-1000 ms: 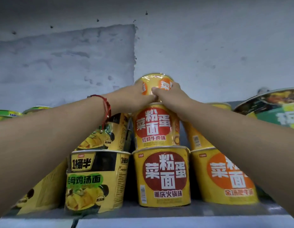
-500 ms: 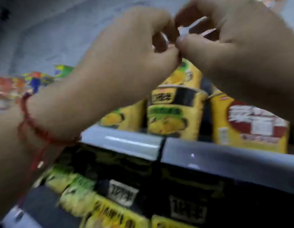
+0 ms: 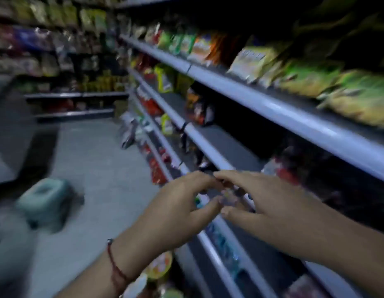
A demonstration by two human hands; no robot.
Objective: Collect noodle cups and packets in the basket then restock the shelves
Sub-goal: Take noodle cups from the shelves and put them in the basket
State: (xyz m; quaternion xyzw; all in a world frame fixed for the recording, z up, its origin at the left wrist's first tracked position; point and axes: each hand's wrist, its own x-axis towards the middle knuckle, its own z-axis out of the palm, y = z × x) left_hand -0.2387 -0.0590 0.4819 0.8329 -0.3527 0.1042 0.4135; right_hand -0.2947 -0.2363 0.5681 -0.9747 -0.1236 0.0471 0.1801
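Two hands: left hand (image 3: pixel 182 203) and right hand (image 3: pixel 257 201), empty, fingers loose, fingertips meeting before the grey metal shelf rail (image 3: pixel 210 153).
Advice: find the basket, lift one cup.

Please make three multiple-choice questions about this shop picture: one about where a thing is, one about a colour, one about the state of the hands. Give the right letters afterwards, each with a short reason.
1. Where is the pale green stool-like object?
A. on the floor at the left
B. on the top shelf
C. in the left hand

2. What colour is the cord on the left wrist?
A. blue
B. red
C. white

3. How are the two hands now?
A. each grips a noodle cup
B. both hang at the sides
C. both are held close together in front of the shelf edge, holding no cup

Answers: 1 A, it stands on the grey floor. 2 B, the wrist cord is red. 3 C, the left hand and right hand meet at the fingertips with no cup between them; blur hides any smaller thing.
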